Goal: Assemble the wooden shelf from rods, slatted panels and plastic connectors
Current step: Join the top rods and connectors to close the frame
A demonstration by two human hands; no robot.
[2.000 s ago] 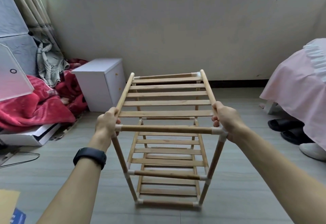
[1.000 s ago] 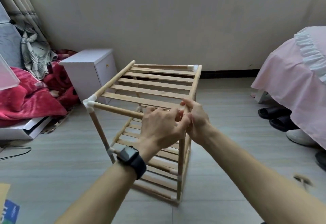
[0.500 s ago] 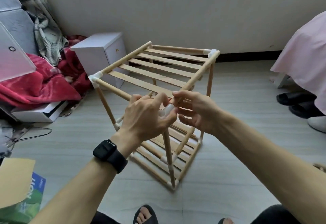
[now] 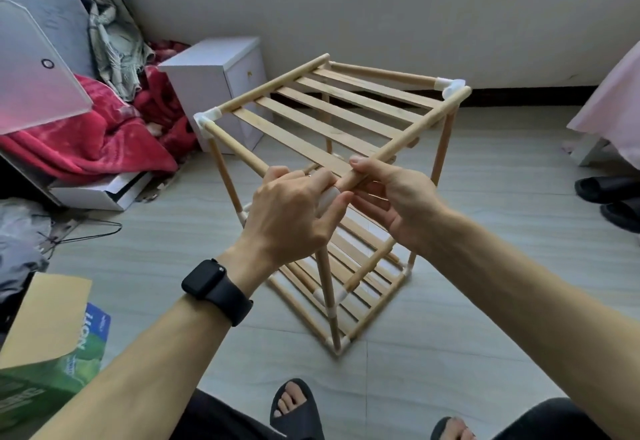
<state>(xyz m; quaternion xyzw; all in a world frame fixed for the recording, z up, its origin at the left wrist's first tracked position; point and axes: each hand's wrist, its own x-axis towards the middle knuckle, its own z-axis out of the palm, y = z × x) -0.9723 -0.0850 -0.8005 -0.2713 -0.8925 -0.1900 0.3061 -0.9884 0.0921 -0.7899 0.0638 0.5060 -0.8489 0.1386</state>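
The wooden shelf [image 4: 346, 117] stands upright on the floor, one corner turned toward me, with slatted panels at top, middle and bottom. My left hand [image 4: 291, 211] grips the white plastic connector [image 4: 328, 199] at the near top corner. My right hand [image 4: 391, 197] pinches the top side rod [image 4: 408, 134] just beside that connector, thumb on top. Other white connectors show at the left top corner [image 4: 205, 121] and the far right top corner [image 4: 450, 85]. The near upright rod [image 4: 327, 294] runs down to a bottom connector [image 4: 337, 344].
A white cabinet [image 4: 211, 79] stands behind the shelf on the left, next to red blankets [image 4: 90, 141] and a flat white box [image 4: 100, 193]. A green carton [image 4: 45, 346] lies at the lower left. Dark slippers [image 4: 609, 197] and a pink bed cover [image 4: 613, 103] are at the right. My feet [image 4: 294, 405] are below.
Two seconds ago both hands held the top side rods apart. They have since come together at the near top corner, and the view has dropped closer over the shelf.
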